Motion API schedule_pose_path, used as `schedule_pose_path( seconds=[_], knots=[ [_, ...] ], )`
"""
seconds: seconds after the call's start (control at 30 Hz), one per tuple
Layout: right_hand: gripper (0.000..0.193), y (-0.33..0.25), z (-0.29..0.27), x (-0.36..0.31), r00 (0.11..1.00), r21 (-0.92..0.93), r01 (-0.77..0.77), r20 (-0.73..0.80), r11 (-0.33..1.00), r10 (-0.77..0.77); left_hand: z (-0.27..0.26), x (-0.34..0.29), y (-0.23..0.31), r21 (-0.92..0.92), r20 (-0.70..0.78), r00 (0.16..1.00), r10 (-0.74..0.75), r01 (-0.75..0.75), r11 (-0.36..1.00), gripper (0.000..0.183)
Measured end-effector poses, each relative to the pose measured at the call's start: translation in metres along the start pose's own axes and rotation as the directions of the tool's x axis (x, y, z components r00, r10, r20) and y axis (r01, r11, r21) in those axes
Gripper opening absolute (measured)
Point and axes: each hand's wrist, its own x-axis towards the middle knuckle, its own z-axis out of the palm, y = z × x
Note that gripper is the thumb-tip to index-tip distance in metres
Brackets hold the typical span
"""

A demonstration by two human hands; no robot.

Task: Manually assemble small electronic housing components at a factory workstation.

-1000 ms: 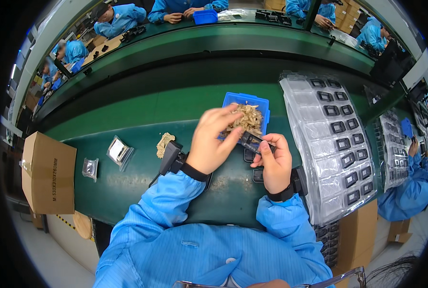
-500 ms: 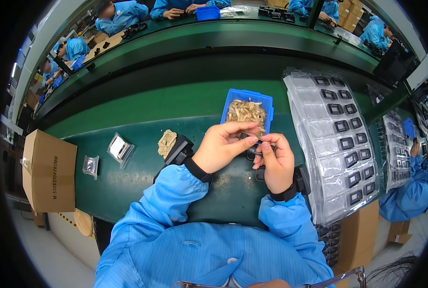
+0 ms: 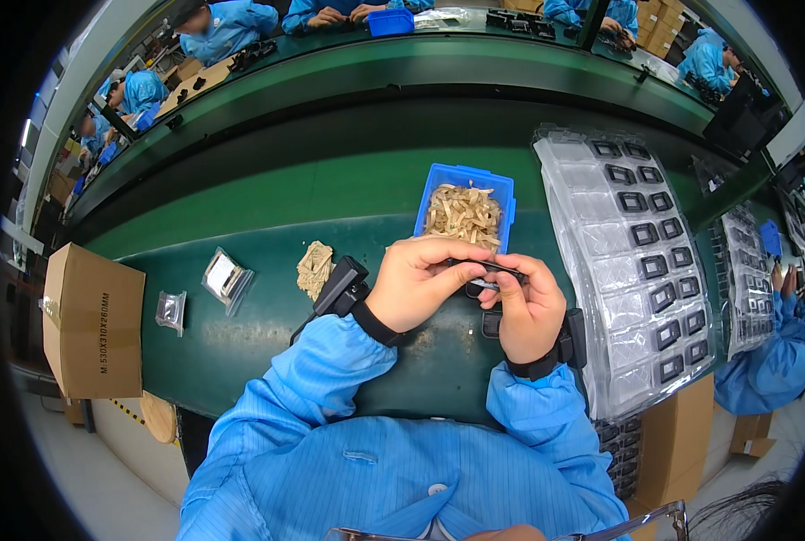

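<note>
My left hand [image 3: 420, 281] and my right hand [image 3: 530, 311] meet over the bench, just on the near side of a blue bin [image 3: 462, 171] of small tan strips [image 3: 463, 215]. Between them is a thin black frame-like part [image 3: 485, 265], seen nearly edge-on, pinched at both ends by thumbs and fingers. My fingers cover part of it. Another small black piece [image 3: 491, 325] lies on the bench beside my right hand, partly hidden. Each wrist wears a black strap with a dark box-shaped device.
To the right lies a clear plastic tray [image 3: 572, 245] with rows of black frames [image 3: 641, 234]. Left of my hands are a tan strip pile [image 3: 315, 270], two clear bags of parts [image 3: 228, 279] and a cardboard box [image 3: 105, 329]. Co-workers sit across the bench and at far right.
The black part between my fingers has turned and now shows as a longer dark edge. My right hand has shifted slightly right, and both hands still hold the part.
</note>
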Motion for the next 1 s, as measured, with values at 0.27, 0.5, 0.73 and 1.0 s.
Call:
schedule_pose_path(
  seconds=[0.27, 0.5, 0.73, 1.0],
  knots=[
    [0.015, 0.003, -0.002, -0.001, 0.999, 0.024, 0.034, 0.007, 0.999, -0.034, 0.0, 0.0, 0.003, 0.081, 0.01, 0.996, 0.084, -0.084, 0.993, 0.018],
    [0.012, 0.001, -0.002, -0.001, 0.998, -0.008, 0.056, 0.009, 0.998, -0.056, 0.0, -0.001, 0.001, 0.1, 0.027, 0.99, 0.135, -0.137, 0.986, 0.017],
    [0.017, -0.003, -0.001, -0.005, 0.998, -0.059, -0.002, -0.06, 0.998, -0.002, 0.011, -0.005, -0.002, -0.103, 0.033, 0.999, -0.003, 0.006, 0.995, 0.014],
    [0.03, 0.001, -0.004, 0.004, 0.968, 0.131, -0.23, -0.067, 0.964, 0.241, 0.009, -0.001, 0.004, 0.026, -0.009, 0.998, -0.06, 0.06, 0.998, 0.017]
  ],
)
